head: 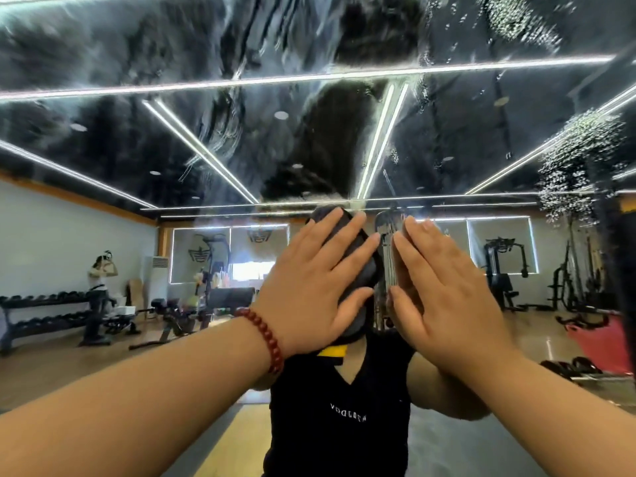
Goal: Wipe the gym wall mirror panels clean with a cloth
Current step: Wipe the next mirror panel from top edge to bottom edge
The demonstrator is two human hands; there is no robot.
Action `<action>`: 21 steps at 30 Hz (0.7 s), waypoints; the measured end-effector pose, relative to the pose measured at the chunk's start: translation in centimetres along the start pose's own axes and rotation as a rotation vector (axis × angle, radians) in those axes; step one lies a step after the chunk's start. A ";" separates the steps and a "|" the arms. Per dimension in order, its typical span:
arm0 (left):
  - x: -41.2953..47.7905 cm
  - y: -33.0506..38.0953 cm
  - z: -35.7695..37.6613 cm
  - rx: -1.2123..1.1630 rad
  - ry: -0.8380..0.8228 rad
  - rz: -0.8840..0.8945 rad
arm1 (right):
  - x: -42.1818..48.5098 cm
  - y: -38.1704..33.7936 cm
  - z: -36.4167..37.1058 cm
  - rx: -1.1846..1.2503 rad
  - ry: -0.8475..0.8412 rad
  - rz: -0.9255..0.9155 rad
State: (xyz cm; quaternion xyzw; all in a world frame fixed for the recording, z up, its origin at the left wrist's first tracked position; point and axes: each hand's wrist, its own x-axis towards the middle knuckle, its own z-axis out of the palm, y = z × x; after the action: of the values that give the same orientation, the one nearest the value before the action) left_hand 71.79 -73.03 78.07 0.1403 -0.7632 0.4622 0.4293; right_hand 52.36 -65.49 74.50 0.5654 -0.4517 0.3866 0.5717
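Observation:
The wall mirror (pixel 213 139) fills the view and reflects the gym. Wet smears and droplets cover its upper part. My left hand (pixel 309 284), with a red bead bracelet on the wrist, presses a dark grey cloth (pixel 361 259) flat against the glass at the centre, fingers spread over it. My right hand (pixel 447 290) lies flat on the glass just right of the cloth, fingers together and pointing up, holding nothing. My own reflection in a black top (pixel 340 407) shows below the hands.
The reflection shows a dumbbell rack (pixel 44 315) at left, benches (pixel 172 321), weight machines (pixel 506 266) at right, and another person (pixel 99 273) standing far left. Patches of spray droplets (pixel 578 160) sit on the glass at upper right.

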 end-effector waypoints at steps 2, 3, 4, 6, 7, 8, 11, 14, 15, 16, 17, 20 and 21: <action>0.8 -1.3 -0.4 -0.005 0.000 -0.003 | 0.1 -0.1 -0.2 0.019 0.010 0.003; 1.5 -1.9 -0.6 -0.009 0.000 -0.019 | 0.3 -0.1 -0.4 0.010 0.015 0.001; 2.2 -2.4 -0.9 -0.016 0.000 -0.030 | 0.5 -0.1 -0.6 -0.022 0.017 -0.011; 3.6 -3.4 -1.3 -0.013 0.009 -0.032 | 1.5 0.1 -1.2 -0.116 0.019 -0.053; 4.3 -4.0 -1.5 -0.008 0.016 -0.019 | 2.4 0.3 -1.5 -0.149 0.018 -0.071; 4.8 -4.7 -1.9 0.001 0.031 -0.004 | 3.6 0.6 -2.0 -0.172 0.019 -0.083; 6.1 -6.8 -3.2 0.105 0.043 -0.014 | 7.4 2.2 -3.1 -0.237 0.021 -0.076; 7.0 -6.0 -4.5 0.161 -0.089 -0.114 | 9.0 4.4 -3.1 -0.263 -0.050 -0.034; 7.1 -5.3 -4.6 0.149 -0.140 -0.178 | 8.8 4.8 -2.9 -0.253 -0.074 -0.015; 7.4 -4.7 -4.6 0.117 -0.174 -0.262 | 8.5 5.2 -2.5 -0.238 -0.086 0.003; 8.0 -4.3 -4.5 0.083 -0.187 -0.344 | 8.2 5.4 -2.3 -0.223 -0.084 0.016; 11.0 -4.7 -3.8 0.073 -0.123 -0.546 | 8.1 5.6 -1.8 -0.192 -0.066 0.021; 11.9 -5.0 -3.6 0.088 -0.110 -0.593 | 8.2 5.6 -1.9 -0.184 -0.070 0.021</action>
State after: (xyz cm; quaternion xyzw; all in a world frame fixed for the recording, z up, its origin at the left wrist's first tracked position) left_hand 69.70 -70.53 91.10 0.4003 -0.6902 0.3408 0.4973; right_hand 49.54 -63.84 84.11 0.5191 -0.5107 0.3294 0.6010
